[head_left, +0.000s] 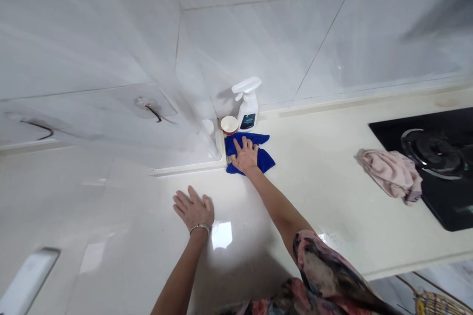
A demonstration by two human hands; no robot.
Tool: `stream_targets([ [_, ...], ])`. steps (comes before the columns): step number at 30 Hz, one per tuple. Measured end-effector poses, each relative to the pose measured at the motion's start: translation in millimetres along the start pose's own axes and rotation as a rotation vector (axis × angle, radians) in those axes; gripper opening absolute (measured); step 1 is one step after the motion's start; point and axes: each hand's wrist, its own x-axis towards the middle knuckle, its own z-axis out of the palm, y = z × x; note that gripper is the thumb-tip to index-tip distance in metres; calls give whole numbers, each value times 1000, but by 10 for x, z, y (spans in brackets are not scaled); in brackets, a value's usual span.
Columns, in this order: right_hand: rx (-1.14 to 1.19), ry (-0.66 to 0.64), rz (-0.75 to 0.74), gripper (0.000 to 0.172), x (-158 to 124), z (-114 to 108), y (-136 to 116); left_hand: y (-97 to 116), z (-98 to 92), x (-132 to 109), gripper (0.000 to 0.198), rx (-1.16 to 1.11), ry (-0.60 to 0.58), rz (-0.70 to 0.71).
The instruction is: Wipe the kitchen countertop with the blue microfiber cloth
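Note:
My right hand [245, 156] holds a bunched blue cloth [265, 160] down on the pale countertop, close to the foot of the wall corner. Its fingers are bent and pressed onto the fabric. Just beyond the cloth are a small white bowl with a reddish outside [229, 124] and a white spray bottle [248, 110] with a dark label, upright by the back wall. My left hand [195, 210], with a bracelet at the wrist, lies flat on the counter, fingers spread and holding nothing.
A crumpled pink cloth [392, 174] lies at the left edge of the black gas hob [449, 157] on the right. Hooks [153, 112] are fixed to the tiled wall on the left. A white object with a dark edge [31, 280] lies at the lower left.

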Motion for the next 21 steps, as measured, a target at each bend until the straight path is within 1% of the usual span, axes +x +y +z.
stream_targets([
  [3, 22, -21, -29, 71, -149, 12, -83, 0, -13, 0, 70, -5, -3, 3],
  [6, 66, -76, -123, 71, -503, 36, -112, -5, -12, 4, 70, -16, 15, 9],
  [10, 167, -150, -286, 68, -1199, 85, -95, 13, -23, 20, 71, -15, 35, -2],
  [13, 260, -208, -422, 67, -1818, 110, -48, 24, -54, 36, 70, -19, 2, -9],
  [15, 312, -232, -459, 69, -2215, 112, 31, 16, -72, 38, 70, -29, -1, -1],
  [17, 334, -224, -421, 71, -2553, 94, 182, 1, -74, 36, 72, -42, 21, 18],
  [18, 328, -208, -370, 71, -2694, 76, 293, -6, -67, 41, 73, -49, 30, 31],
  [19, 310, -186, -297, 72, -2818, 51, 432, -8, -55, 52, 74, -54, 42, 36],
  [21, 241, -123, -100, 74, -3032, -26, 791, 6, -22, 89, 76, -65, 23, 44],
])
